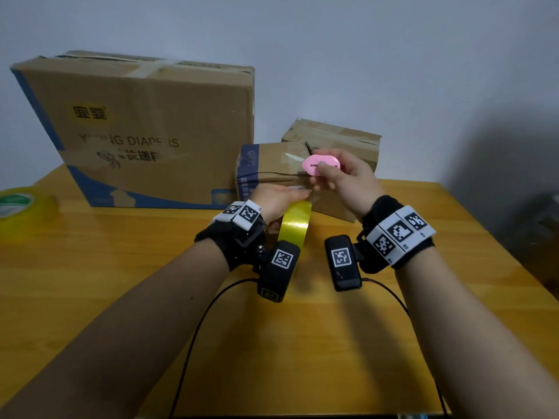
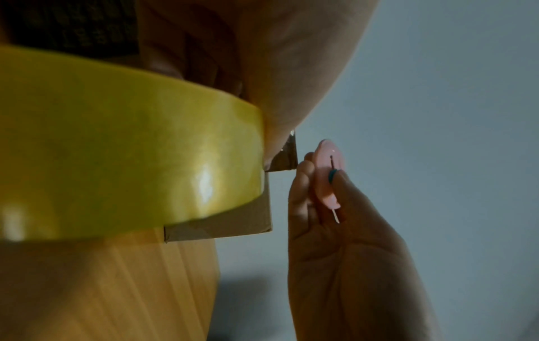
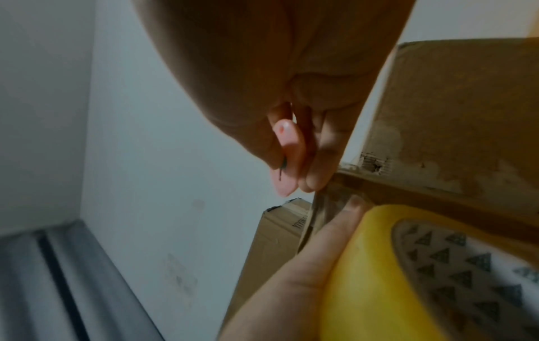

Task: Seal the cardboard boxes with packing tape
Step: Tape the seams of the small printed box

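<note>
Yellow tape roll (image 1: 295, 220) is nearest, standing on edge over the tabletop (image 1: 121, 267), gripped in the left hand (image 1: 273, 201). Left fingers (image 3: 335, 230) curl round the roll's rim, with the thumb tip pressing the pulled-out strip onto the near face of the small box (image 1: 272, 167).

Right hand (image 1: 344, 184) sits just right of and slightly above the left, fingers pinching a pink cutter (image 1: 321, 165). Left wrist view shows a thin blade out of the cutter body, pointing down toward the wrist. Cutter is close to the box edge but apart from the tape; I can't tell if the blade touches anything.

Key relation: the strip runs up from the roll to the box, long axis near-vertical in the head view. The cutter lies to its right, at about the height of the box's flap seam. My read: the cut has to go sideways, right to left across the strip, between the left thumb and the roll. Risk: blade path is near the left fingertips.

Behind: second small box (image 1: 332, 140), touching or just behind the first. Far left: big diaper box (image 1: 136, 131), taped on top, and a spare roll (image 1: 21, 204) at the tabletop edge.
</note>
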